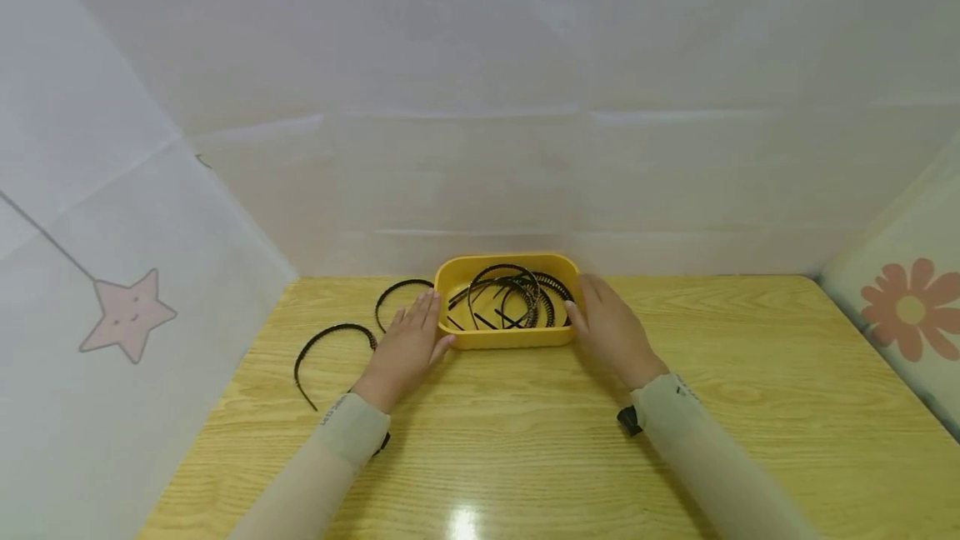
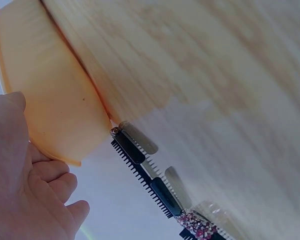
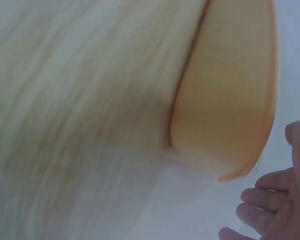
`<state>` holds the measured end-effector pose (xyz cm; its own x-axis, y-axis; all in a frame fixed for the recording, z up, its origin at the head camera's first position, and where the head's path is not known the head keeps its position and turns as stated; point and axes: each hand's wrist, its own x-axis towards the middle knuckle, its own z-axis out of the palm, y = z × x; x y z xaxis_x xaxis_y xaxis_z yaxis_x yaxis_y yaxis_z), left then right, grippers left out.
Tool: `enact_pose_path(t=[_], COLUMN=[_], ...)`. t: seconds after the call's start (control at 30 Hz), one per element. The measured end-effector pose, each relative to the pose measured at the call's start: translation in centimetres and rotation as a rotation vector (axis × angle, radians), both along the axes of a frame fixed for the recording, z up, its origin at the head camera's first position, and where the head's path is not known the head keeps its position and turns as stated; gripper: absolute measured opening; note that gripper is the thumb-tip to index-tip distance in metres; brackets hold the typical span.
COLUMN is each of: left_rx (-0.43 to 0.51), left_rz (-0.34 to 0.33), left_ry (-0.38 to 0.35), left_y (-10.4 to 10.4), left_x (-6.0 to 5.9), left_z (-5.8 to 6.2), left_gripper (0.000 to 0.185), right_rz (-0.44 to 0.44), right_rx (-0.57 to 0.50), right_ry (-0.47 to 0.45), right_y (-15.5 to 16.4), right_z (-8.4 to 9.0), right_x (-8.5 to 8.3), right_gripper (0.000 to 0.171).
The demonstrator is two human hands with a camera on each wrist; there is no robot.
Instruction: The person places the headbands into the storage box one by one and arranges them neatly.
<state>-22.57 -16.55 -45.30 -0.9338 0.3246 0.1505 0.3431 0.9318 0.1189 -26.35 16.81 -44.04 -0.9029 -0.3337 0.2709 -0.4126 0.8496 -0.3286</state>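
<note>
A yellow plastic bin (image 1: 510, 340) stands near the table's back edge, with several black headbands (image 1: 517, 298) heaped inside. My left hand (image 1: 405, 348) holds the bin's left end; in the left wrist view its thumb lies on the front wall and its fingers bend past the end rim. At the bin's right end is my right hand (image 1: 611, 323), its thumb by the rim. The right wrist view shows that hand's fingers loosely extended, with a gap to the bin wall. Left of the bin, two black headbands lie on the table, the nearer one (image 1: 300, 357) partly behind my left hand.
The wood-grain table (image 1: 510, 440) reaches back to a pale cloth backdrop (image 1: 465, 148) close behind the bin. Cloth with printed pictures hangs at both sides. In the left wrist view, a toothed headband (image 2: 150, 175) with sparkly decoration (image 2: 197, 225) lies beside the bin.
</note>
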Motion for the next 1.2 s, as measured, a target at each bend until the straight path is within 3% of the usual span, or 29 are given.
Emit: enact_pose_path(t=[0.27,0.6,0.9,1.03,1.2], left_rx=[-0.001,-0.02,0.122,0.226,0.39], left_rz=[0.0,0.002,-0.011,-0.016,0.055], left_ry=[0.007,-0.007,-0.078,0.021,0.179], left_y=[0.0,0.0,-1.3,-2.4,-4.6], left_x=[0.0,-0.3,0.2,0.2,0.8], left_z=[-0.1,-0.2,0.5,2.1,4.2], left_gripper=[0.075,0.077,0.074,0.066,0.059], right_rz=[0.037,0.08,0.115,0.118,0.122], right_rx=[0.15,0.207,0.224,0.208,0.19], right_ry=[-0.016,-0.09,-0.074,-0.071,-0.08], right_y=[1.0,1.4,1.2,1.1,1.1], right_z=[-0.7,-0.7,-1.0,-1.1,-1.2], right_x=[0.0,0.1,-0.1,0.0,0.1], right_gripper=[0.077,0.082,0.083,0.083,0.083])
